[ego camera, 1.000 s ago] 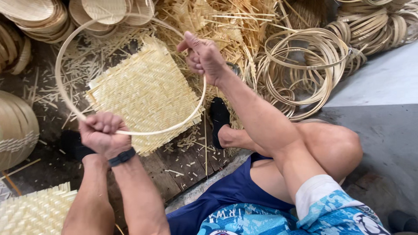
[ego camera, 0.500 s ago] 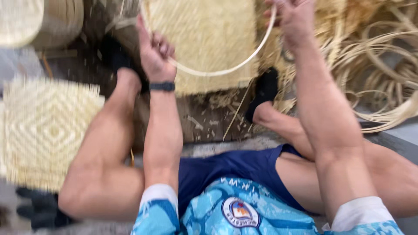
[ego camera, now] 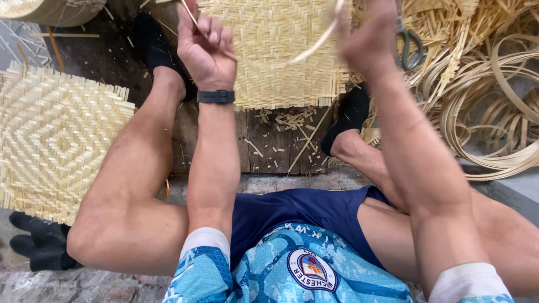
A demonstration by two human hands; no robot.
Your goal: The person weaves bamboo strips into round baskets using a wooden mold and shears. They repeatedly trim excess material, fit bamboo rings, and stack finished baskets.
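My left hand, with a dark band at the wrist, is closed around a thin bamboo hoop near the top of the head view. My right hand, blurred by motion, grips the same hoop on its right side. The hoop hangs over a square woven bamboo mat lying on dark wooden boards. Most of the hoop runs out of the frame at the top. My feet in black socks rest on either side of the mat.
A second woven mat lies at the left. Coiled bamboo hoops and loose strips pile up at the right, with scissors beside my right hand. Black gloves lie at the lower left. Stacked woven discs sit at top left.
The view has tilted down and closer. Both hands have kept hold of the hoop and lifted it toward the top of the frame, over the mat.
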